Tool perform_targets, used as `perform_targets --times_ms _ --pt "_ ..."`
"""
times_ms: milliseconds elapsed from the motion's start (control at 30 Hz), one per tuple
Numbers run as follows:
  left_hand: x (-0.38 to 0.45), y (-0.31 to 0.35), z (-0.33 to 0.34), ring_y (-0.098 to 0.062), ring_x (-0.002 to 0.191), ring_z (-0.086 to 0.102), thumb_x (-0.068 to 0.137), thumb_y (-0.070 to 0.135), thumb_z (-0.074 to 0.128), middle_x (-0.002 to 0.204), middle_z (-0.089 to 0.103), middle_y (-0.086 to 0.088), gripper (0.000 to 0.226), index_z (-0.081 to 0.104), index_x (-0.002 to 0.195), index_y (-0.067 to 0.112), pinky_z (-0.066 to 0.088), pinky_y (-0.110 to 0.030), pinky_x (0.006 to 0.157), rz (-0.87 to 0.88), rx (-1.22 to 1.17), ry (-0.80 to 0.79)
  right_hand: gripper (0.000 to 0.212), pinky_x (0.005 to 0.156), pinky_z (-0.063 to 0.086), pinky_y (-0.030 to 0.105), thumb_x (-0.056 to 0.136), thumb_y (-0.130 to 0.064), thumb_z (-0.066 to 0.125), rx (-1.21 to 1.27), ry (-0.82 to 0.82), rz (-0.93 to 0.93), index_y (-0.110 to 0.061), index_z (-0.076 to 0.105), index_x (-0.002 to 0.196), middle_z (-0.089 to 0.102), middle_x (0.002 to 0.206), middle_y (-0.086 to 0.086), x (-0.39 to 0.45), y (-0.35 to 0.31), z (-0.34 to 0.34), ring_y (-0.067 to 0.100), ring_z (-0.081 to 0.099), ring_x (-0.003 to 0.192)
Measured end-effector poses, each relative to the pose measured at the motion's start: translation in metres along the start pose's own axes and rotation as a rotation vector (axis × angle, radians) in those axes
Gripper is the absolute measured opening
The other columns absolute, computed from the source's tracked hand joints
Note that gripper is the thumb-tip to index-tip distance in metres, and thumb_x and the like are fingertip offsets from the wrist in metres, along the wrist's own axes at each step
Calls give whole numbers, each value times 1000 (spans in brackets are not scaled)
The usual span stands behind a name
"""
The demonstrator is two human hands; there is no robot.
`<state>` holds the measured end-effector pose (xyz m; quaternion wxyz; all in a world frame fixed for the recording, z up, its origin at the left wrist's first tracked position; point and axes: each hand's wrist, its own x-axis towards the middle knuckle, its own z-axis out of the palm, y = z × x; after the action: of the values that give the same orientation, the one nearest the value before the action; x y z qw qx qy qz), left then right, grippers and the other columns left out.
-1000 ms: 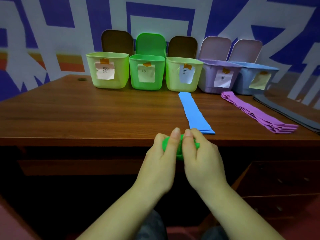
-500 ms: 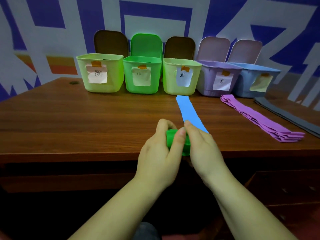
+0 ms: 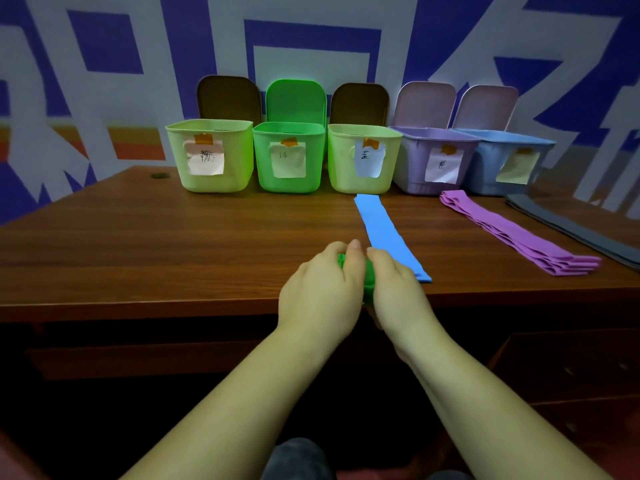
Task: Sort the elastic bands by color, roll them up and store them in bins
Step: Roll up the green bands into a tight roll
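Note:
A rolled green elastic band (image 3: 369, 277) sits between my two hands over the table's front edge. My left hand (image 3: 320, 292) grips it from the left, fingers curled over the top. My right hand (image 3: 398, 292) holds it from the right. Most of the roll is hidden by my fingers. A flat blue band (image 3: 386, 230) lies on the table just beyond my right hand. Purple bands (image 3: 516, 233) lie stacked to the right. A grey band (image 3: 571, 226) runs along the far right. The bright green bin (image 3: 289, 157) stands second from left in the back row.
Open labelled bins line the back of the wooden table (image 3: 156, 244): a pale green bin (image 3: 211, 155), another pale green bin (image 3: 362, 159), a purple bin (image 3: 431, 161) and a blue bin (image 3: 509, 161). Dark drawers sit under the table at right.
Both hands have lifted the green roll from below the table's edge to just over it and kept turning it; the view has tilted slightly down.

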<state>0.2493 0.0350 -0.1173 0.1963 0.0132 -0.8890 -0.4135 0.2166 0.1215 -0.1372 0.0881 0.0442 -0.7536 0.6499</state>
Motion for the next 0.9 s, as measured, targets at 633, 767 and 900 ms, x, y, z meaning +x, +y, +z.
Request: perform_targets --times_ms 633,767,900 --pt "-14 18 -14 -23 83 55 89 50 27 84 63 2 37 55 93 27 32 -32 66 222 -89 199 40 74 42 30 100 -27 34 -91 38 -195 -3 61 83 64 85 11 -18 -41 -12 26 54 83" --pt "-8 25 -16 -20 68 51 93 50 42 73 54 1 34 52 90 19 39 -31 65 -21 -591 -48 45 58 28 33 90 -52 24 -355 162 -601 -17 51 79 48 61 -6 -21 -43 -23 25 48 67" --pt "-9 29 -28 -14 50 50 95 37 45 65 59 -2 29 60 85 15 43 -23 52 -242 -1002 -412 50 57 25 29 88 -51 23 -518 194 -780 -13 53 90 52 71 -7 -17 -40 -34 24 54 71"
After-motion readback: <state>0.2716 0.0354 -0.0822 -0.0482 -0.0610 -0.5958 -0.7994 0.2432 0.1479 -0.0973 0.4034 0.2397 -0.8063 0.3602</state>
